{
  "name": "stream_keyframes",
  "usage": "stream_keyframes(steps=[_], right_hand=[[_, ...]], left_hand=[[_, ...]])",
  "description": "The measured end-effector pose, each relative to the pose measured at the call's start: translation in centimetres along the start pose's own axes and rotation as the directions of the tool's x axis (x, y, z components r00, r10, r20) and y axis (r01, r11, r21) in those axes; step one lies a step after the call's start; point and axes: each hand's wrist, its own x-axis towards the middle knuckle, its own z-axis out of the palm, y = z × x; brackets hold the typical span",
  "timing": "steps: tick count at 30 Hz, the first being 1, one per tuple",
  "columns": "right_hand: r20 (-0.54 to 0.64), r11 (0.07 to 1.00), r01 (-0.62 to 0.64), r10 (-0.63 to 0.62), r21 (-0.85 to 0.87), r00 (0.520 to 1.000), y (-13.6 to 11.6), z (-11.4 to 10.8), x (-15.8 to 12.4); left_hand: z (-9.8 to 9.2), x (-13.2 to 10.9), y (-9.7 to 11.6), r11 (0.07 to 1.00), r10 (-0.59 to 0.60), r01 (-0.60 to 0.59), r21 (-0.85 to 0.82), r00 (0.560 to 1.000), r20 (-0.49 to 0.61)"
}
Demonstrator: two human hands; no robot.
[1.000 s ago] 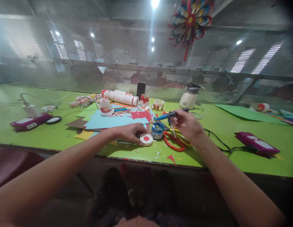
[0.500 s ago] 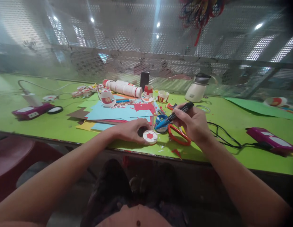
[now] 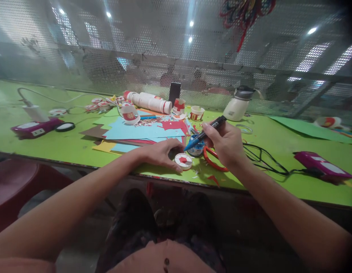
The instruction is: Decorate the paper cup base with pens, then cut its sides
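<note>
My left hand (image 3: pixel 161 154) curves its thumb and fingers around the left side of a small round white disc (image 3: pixel 183 161). The disc has a red centre and thin lines, like a football pattern, and lies at the table's front edge. In my right hand (image 3: pixel 225 140) is a marker (image 3: pixel 206 132), dark at the top end and blue toward its point. The marker slants down left, its point at the far edge of the disc; whether it touches I cannot tell. Just behind stands a small blue-smeared tub (image 3: pixel 196 147). Orange-handled scissors (image 3: pixel 212 159) lie beneath my right hand.
Stacked coloured paper (image 3: pixel 127 132) with scraps covers the middle of the green table (image 3: pixel 87 151). Farther back are white paper cups (image 3: pixel 151 103), a phone (image 3: pixel 175 92) and a cream flask (image 3: pixel 236 108). Purple devices (image 3: pixel 322 167) with cables sit at both sides.
The marker's point has come left from over the blue tub to the disc's far edge. My left hand stays at the disc. The view has shifted slightly.
</note>
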Motion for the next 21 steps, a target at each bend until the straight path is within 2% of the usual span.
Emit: stream_keyframes(steps=[6, 9, 13, 21], right_hand=[[-0.081, 0.999, 0.038, -0.039, -0.011, 0.996, 1.3, 0.8, -0.5], [-0.108, 0.994, 0.082, -0.09, -0.078, 0.99, 1.9, 0.7, -0.9], [-0.082, 0.97, 0.146, -0.164, -0.193, 0.983, 2.1, 0.4, -1.1], [0.005, 0.965, 0.149, -0.151, -0.218, 0.988, 2.3, 0.8, -1.7]], left_hand=[[-0.2, 0.2, 0.1, 0.998, 0.014, -0.016, 0.06, 0.999, 0.032], [-0.2, 0.3, 0.1, 0.998, 0.025, -0.027, 0.062, 0.999, 0.027], [-0.1, 0.3, 0.0, 0.999, 0.019, -0.019, 0.047, 1.0, 0.008], [0.2, 0.5, -0.4, 0.996, 0.039, -0.038, 0.075, 0.999, -0.014]])
